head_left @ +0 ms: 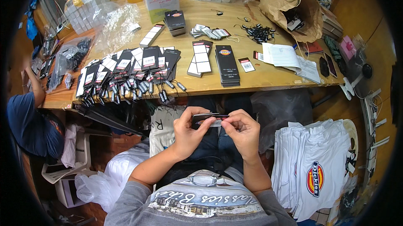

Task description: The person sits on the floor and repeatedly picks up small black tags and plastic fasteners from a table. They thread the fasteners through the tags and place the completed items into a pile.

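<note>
- L hand (pixel 189 131) grips the L end of a few tags (pixel 216 123), thumb on the near face; R hand (pixel 243 131) pinches the R end. Tags are above the lap, just off the desk's (pixel 199 14) front edge.
- To do it well: L thumb firm, edges flush; R fingertips part one tag at a time, w/o bending corners.
- Best to work clear of the strung tags (pixel 149 61) at the front edge, L side, as their cords overhang & could snag.
- Black tag stack (pixel 227 60), nr mid front edge, is within reach; nudge it gently, it's tall.
- Hard to see: exact no. of tags held, their lower faces, & whether R fingers also hold a cord; fingertips hide it.
- Paper bag (pixel 270 5) contents, back R corner, mostly hidden; co-worker's arm (pixel 35 85) at far L, hand unclear.
</note>
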`<state>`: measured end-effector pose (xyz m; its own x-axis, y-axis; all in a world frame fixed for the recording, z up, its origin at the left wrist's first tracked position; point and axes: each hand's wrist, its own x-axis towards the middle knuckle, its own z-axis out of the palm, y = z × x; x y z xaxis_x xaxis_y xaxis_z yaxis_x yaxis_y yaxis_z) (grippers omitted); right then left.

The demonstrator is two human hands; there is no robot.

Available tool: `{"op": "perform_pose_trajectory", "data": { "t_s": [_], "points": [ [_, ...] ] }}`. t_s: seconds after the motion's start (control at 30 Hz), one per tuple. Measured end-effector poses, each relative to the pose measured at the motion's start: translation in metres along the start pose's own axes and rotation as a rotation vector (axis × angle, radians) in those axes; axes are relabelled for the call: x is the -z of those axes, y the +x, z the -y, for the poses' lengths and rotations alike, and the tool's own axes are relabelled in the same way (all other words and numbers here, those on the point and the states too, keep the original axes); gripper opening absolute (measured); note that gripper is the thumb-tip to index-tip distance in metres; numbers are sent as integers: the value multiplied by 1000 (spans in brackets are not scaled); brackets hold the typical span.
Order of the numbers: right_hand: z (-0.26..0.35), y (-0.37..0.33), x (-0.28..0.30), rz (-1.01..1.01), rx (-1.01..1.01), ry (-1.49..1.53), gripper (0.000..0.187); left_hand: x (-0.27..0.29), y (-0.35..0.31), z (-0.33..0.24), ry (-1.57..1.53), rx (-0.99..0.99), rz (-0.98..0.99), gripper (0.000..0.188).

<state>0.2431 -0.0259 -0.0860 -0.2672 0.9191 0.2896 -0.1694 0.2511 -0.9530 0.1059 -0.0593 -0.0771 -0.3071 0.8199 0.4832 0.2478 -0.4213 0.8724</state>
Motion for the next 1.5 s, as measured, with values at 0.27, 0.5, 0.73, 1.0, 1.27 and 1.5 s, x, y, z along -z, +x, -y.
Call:
{"op": "perform_pose_trajectory", "data": {
  "t_s": [0.27, 0.5, 0.73, 1.0, 1.27, 1.5],
  "points": [
    [2, 0, -4, 41, -22, 178, 7, 3, -3, -1, 141, -166, 15, 20],
    [4, -2, -5, 74, -112, 339, 8, 2, -6, 3, 149, -402, 74, 24],
    [1, -5, -8, 38, -92, 378, 7, 2, -7, 5, 157, -516, 133, 27],
    [-7, 2, 4, -39, -24, 281, 5, -2, -5, -16, 81, -150, 237, 28],
    [19, -4, -3, -14, 204, -303, 7, 12, -4, -8, 89, -27, 197, 23],
    [20, -4, -6, -78, 254, -341, 11, 13, -1, -19, 226, -192, 242, 27]
  ]
}}
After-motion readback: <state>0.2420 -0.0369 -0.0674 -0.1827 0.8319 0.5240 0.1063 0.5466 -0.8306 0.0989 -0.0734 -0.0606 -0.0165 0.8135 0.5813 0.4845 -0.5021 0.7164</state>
